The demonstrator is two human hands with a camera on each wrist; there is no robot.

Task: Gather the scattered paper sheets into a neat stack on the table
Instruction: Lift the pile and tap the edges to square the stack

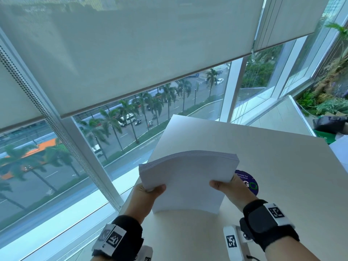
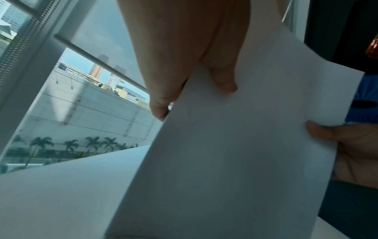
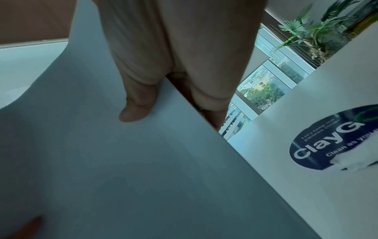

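A thick stack of white paper sheets [image 1: 186, 181] stands tilted on its near edge on the white table [image 1: 273, 166], bowed across its width. My left hand [image 1: 150, 191] grips the stack's left edge, thumb on the near face, fingers behind. My right hand [image 1: 226, 187] grips the right edge the same way. In the left wrist view the thumb [image 2: 225, 77] presses the paper stack [image 2: 235, 161]. The right wrist view has my right thumb [image 3: 137, 106] lying on the paper stack [image 3: 122, 169], fingers behind its edge.
A dark round sticker [image 1: 250, 182] lies on the table just right of the stack, also visible as the sticker [image 3: 331, 139] in the right wrist view. A large window with a roller blind [image 1: 131, 53] runs along the table's left and far sides. Plants [image 1: 329, 95] stand far right.
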